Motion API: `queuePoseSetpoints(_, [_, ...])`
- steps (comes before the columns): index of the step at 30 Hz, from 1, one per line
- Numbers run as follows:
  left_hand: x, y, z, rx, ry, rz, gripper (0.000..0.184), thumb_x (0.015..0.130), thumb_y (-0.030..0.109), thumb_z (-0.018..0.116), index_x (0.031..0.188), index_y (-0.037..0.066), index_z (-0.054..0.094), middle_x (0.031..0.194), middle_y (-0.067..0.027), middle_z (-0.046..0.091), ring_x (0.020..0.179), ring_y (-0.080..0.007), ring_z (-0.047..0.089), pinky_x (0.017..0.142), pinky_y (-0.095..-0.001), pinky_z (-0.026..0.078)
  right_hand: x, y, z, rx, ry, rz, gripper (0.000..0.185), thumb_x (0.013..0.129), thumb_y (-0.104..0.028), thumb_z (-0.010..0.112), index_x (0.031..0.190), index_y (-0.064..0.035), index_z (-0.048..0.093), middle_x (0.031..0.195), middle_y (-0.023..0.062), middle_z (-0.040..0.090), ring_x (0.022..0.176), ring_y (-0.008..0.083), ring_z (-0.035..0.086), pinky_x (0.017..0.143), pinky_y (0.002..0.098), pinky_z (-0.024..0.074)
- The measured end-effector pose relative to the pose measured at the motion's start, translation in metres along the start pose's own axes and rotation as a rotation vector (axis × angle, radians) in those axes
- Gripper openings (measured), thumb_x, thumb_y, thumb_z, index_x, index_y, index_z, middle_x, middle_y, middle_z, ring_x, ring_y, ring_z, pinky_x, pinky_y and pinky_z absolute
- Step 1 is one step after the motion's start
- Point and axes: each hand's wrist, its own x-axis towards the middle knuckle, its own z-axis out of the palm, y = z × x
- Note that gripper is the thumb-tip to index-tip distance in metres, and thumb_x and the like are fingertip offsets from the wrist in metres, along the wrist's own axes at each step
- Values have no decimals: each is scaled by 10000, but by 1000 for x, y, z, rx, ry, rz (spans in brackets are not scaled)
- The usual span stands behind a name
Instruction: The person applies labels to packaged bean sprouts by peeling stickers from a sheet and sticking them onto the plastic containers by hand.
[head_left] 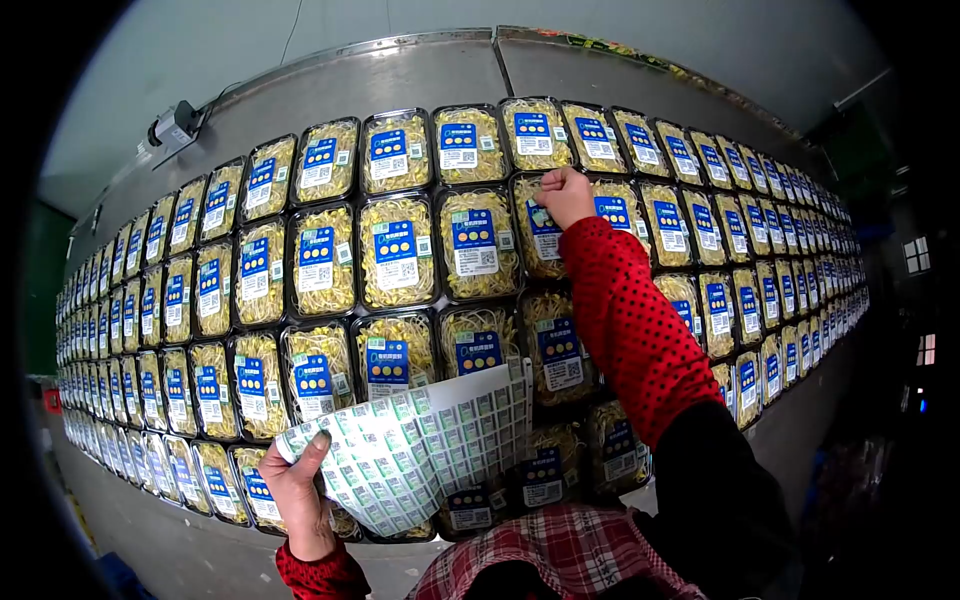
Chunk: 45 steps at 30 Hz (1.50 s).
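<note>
My left hand (298, 492) grips the left edge of a white sheet of small green-and-white QR code stickers (430, 450), thumb on top. The sheet curves over the nearer packs, its upper strip bare of stickers. Farther out, my right hand (567, 197) is closed, fingertips pinched over the upper part of a blue-and-white label on a pack of bean sprouts (545, 245). A small pale green patch shows just under those fingertips. Whether anything is between them is hidden. Beside it, another sprout pack (478, 245) has a small green sticker on its label and another at its side.
Several long rows of black trays of sprouts (398, 250) stand close together across a metal table (400, 85). A grey device with a cable (175, 128) sits at the back left by the wall. The plaid cloth (560, 550) on my body is at the near edge.
</note>
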Motion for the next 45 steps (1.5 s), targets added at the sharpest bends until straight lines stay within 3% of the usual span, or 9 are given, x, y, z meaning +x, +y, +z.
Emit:
queuePoseSetpoints(7, [-5,4,19,39,-38,20,158,746,-34,730,893,-37,672,840,-93,696,689,-124,630,679,-252,492,-16,-24,-15,-726,85,-218,363,616,-232,810,832,-36,593,825,152,610,784,335,619,697,416,508])
queuePoseSetpoints(11, [-6,-5,37,40,-71,20,164,747,-32,729,902,-39,673,840,-93,698,698,-123,629,691,-259,488,16,6,-106,-93,-26,211,389,642,-87,811,937,47,596,770,63,601,679,140,593,599,279,493])
queuePoseSetpoints(17, [-8,-9,76,57,-141,11,159,741,-21,738,889,-33,681,835,-81,696,690,-116,615,693,-260,479,38,54,-100,93,-23,186,324,605,31,706,909,24,595,829,92,613,665,205,597,621,313,505])
queuePoseSetpoints(19, [-11,-5,93,114,-85,37,170,740,-15,739,897,-33,677,828,-79,693,695,-122,611,700,-274,485,38,69,-84,-523,176,-298,308,594,15,699,881,3,589,803,141,607,661,279,600,626,343,505])
queuePoseSetpoints(21, [-9,-3,101,134,-40,9,162,755,-11,734,904,-31,674,836,-86,695,700,-126,624,694,-273,495,19,41,-84,-822,217,-362,286,640,-26,726,895,-2,598,845,182,613,793,295,614,718,354,497])
queuePoseSetpoints(25, [7,-20,99,39,-107,3,119,792,-8,711,903,-26,675,850,-94,699,698,-128,643,660,-248,500,-27,-20,-125,99,-652,-64,286,781,-197,723,978,-6,642,937,155,649,855,244,637,755,356,518])
queuePoseSetpoints(27, [10,-24,101,38,-137,-15,112,794,21,701,895,-4,662,840,-77,695,703,-130,648,675,-253,507,-88,-52,-133,85,-825,-182,201,839,-167,675,962,-8,658,916,129,667,826,182,645,695,328,511])
queuePoseSetpoints(39, [13,-44,137,111,-147,-13,130,808,2,679,935,-20,659,882,-102,696,724,-156,660,685,-277,529,-149,-26,-176,-162,-374,-828,188,748,-98,750,889,-31,644,879,89,629,800,265,631,668,330,511])
queuePoseSetpoints(45, [-2,-52,165,97,-172,-21,134,803,0,688,934,-17,662,878,-95,697,707,-147,654,673,-265,516,-16,68,-224,313,57,237,224,781,-130,711,867,76,696,759,97,692,646,111,604,597,270,474])
